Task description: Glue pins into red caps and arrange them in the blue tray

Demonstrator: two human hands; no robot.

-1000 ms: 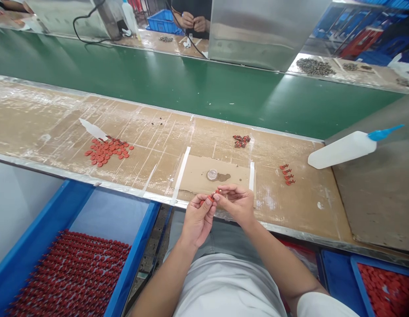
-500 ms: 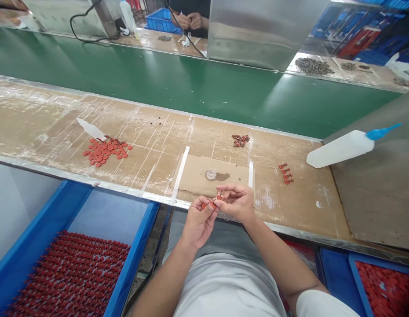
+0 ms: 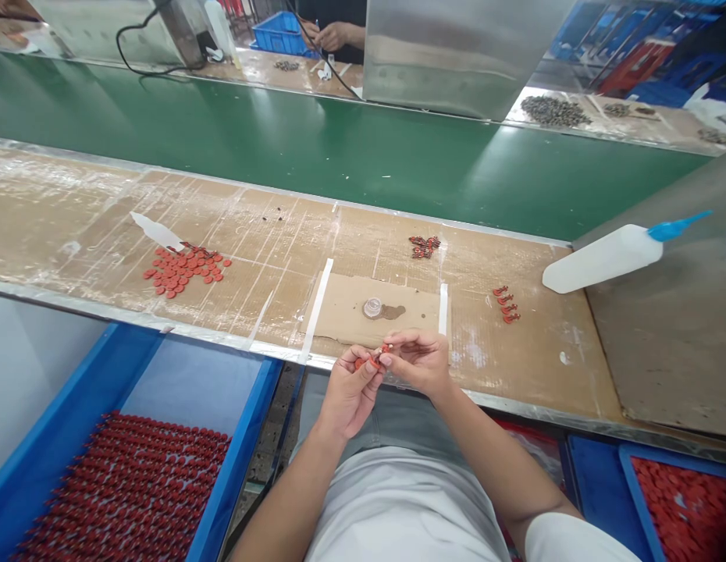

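"What's changed in the last second?"

"Little, from where I sit. The left hand [image 3: 350, 392] and right hand [image 3: 422, 363] have stayed together at the front edge of the bench [image 3: 524, 375]. Only the set of the fingers has shifted slightly, and my view has drifted a touch."

"How's each grip?"

"On the left I have thumb and fingers closed on a red piece [image 3: 375, 362]. The right grip looks like a close pinch — thumb and forefinger on a reddish bit [image 3: 387, 349] right beside it. Whether the two are joined I can't tell; the fingers cover too much."

"So what do you make of it?"

"I'd judge it a small adjustment, with the close handwork still under way. The four red parts [image 3: 507, 304] towards the bench's right side haven't changed in number. The dark red cluster [image 3: 425, 247] near the far edge and the red discs [image 3: 184, 271] nearer the front edge, off to the left, look the same too."

"Anything close to the hands?"

"A clear cup [image 3: 373, 307] on the cardboard [image 3: 346, 293], just in from the front edge — neither hand touches it."
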